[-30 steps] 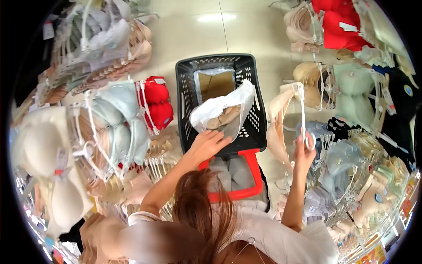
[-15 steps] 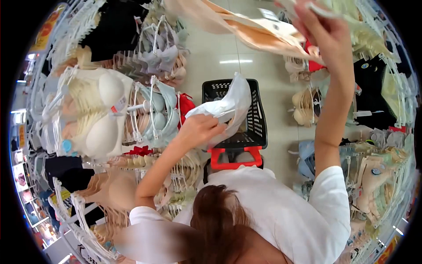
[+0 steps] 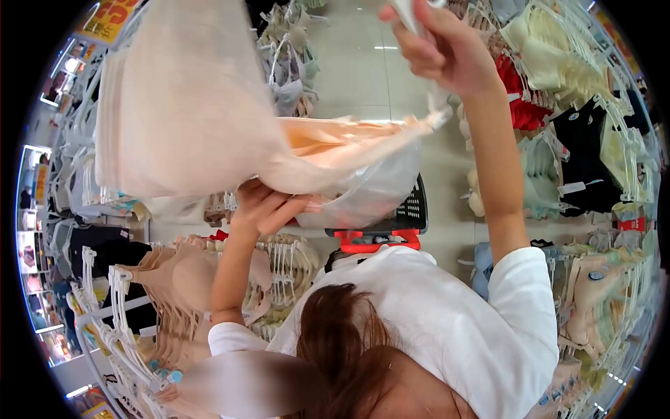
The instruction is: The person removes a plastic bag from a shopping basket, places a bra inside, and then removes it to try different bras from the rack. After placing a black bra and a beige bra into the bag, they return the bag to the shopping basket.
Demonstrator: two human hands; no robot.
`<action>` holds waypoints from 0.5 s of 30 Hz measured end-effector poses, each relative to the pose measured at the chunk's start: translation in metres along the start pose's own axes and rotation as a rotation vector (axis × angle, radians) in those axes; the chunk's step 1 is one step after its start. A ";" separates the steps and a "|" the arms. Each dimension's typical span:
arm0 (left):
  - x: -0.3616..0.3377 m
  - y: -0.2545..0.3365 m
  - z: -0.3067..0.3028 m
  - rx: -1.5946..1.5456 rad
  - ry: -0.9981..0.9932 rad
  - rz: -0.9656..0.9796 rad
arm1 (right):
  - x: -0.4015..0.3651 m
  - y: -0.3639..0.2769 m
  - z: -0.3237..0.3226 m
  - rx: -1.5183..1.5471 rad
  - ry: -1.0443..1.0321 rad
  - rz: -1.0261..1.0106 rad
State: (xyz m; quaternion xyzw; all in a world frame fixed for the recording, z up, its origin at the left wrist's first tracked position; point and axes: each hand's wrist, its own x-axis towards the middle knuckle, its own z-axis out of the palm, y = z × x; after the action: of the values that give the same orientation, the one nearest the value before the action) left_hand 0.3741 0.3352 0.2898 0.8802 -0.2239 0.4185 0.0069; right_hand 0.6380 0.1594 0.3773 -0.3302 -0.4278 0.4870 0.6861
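Between crowded racks [image 3: 558, 140], the right hand [image 3: 447, 52] is raised high, clenched around a white hanger [image 3: 408, 14]. A peach bra [image 3: 202, 112] stretches from it down to the left, close to the camera. Below the bra, the left hand [image 3: 265, 206] grips the edge of a clear bag [image 3: 370, 192], which touches the bra's underside. A black basket [image 3: 417, 206] sits on the floor behind the bag.

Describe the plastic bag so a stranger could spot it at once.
Find the black basket with the red handle on the floor. In front of it, the left hand holds the plastic bag. It alone is clear and shiny, under a peach bra.
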 end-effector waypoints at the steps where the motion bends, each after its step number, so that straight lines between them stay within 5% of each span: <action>1: -0.003 0.001 -0.006 0.087 0.052 0.000 | -0.005 0.002 -0.008 0.062 -0.090 -0.004; 13: 0.006 0.011 -0.039 0.073 0.015 0.012 | -0.077 0.025 -0.005 0.125 -0.159 0.255; 15: 0.001 0.012 -0.041 0.081 -0.031 0.071 | -0.086 0.019 0.009 -0.229 0.138 0.071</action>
State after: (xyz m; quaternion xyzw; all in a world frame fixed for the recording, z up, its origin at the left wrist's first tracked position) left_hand 0.3393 0.3322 0.3149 0.8775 -0.2381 0.4136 -0.0469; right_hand 0.6091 0.0839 0.3420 -0.4540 -0.4203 0.4352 0.6541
